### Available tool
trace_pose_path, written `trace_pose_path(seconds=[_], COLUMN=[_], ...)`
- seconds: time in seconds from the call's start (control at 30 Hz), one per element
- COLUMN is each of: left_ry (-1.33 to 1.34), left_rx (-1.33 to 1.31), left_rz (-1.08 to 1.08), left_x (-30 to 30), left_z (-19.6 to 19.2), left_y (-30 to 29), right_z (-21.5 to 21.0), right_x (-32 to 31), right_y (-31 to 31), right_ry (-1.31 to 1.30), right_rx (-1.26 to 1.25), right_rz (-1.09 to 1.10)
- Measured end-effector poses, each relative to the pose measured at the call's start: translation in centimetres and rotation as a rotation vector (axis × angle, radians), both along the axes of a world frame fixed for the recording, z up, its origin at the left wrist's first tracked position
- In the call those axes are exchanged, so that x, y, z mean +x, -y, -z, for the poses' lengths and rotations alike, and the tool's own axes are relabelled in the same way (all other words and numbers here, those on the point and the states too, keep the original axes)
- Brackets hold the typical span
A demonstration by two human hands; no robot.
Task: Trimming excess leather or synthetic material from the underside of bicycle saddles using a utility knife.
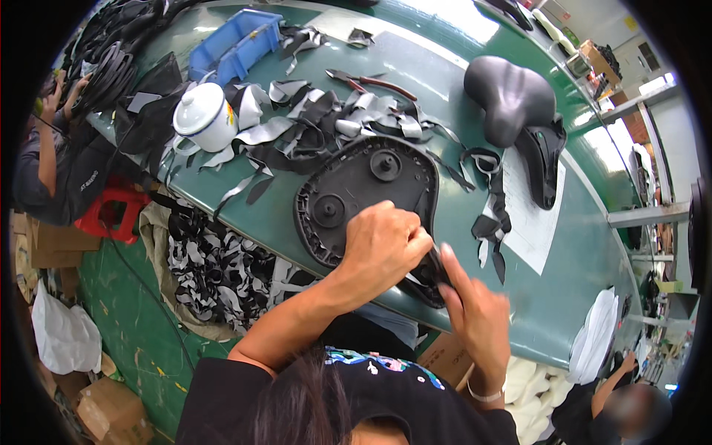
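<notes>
A black bicycle saddle [356,196] lies upside down at the table's near edge, its ribbed underside and two round bosses facing up. Its narrow nose points toward me. Over the middle of it, my left hand [382,245] is closed in a fist; whatever its fingers grip is hidden. My right hand [478,308] holds the nose's right side, with the index finger stretched along the rim and the thumb bent against it. The other right fingers are hidden, and the hand is slightly blurred. Black and grey fabric offcuts [311,130] lie just beyond the saddle.
Red-handled pliers [382,85], a white enamel mug [206,117] and a blue bin [236,46] stand farther back. At right are an upright saddle [510,96], another black saddle part [544,163] and paper [530,230]. A scrap-filled sack [215,267] sits below left. Other people work at both sides.
</notes>
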State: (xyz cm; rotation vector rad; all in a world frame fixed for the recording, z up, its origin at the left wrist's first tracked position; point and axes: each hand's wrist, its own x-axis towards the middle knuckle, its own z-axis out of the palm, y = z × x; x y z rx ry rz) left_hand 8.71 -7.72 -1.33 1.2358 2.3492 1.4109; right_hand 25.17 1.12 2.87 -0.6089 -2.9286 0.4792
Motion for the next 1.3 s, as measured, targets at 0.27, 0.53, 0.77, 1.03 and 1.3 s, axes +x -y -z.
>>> trace_pose_path(seconds=[0.27, 0.53, 0.77, 1.03, 1.3], left_ry=[0.398, 0.192, 0.888, -0.418, -0.233], left_rx=[0.464, -0.469, 0.398, -0.250, -0.215], left_rz=[-0.151, 0.036, -0.239, -0.197, 0.489], left_x=[-3.3, -12.7, -20.1, -12.5, -8.2], left_z=[-1.6, 1.3, -0.7, 5.4, 1.5], left_y=[2.1, 6.3, 2.9, 0.7, 7.1], right_z=[1.8, 3.2, 2.1, 6.7, 6.8], right_x=[4.1, -5.3, -6.2, -7.5, -6.7], right_y=[-1.4, -3.8, -8.9, -9.3, -9.4], right_ry=[-0.222, -0.301, -1.072, -0.961, -0.869], right_rx=[-0.356, -0.670, -0.766, -0.985, -0.974], right_rz=[0.111, -0.035, 0.377, 0.573, 0.535])
